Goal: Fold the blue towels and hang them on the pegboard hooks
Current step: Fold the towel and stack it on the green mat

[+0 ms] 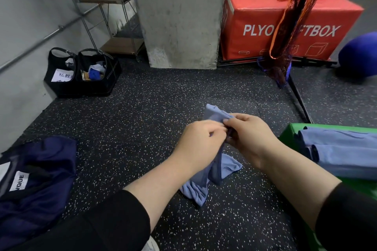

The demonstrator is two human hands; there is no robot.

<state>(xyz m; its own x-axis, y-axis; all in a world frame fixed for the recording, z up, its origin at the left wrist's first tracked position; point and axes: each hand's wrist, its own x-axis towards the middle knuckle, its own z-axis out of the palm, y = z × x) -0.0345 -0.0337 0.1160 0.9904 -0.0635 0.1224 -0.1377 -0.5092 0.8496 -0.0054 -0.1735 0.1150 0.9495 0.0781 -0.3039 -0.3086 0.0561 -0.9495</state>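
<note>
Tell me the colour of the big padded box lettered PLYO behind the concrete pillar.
The padded plyo box is red-orange with white lettering, seen in the head view.

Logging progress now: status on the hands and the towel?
Left hand, right hand both pinching blue towel. Towel hanging, unfolded. Folded towels on green box. No obstruction.

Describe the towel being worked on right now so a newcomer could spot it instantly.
Start at the green box on the right, where folded blue towels lie stacked. Just left of it, above the speckled floor, the left hand and right hand pinch one blue towel. Unlike the stack, it hangs crumpled and unfolded.
</note>
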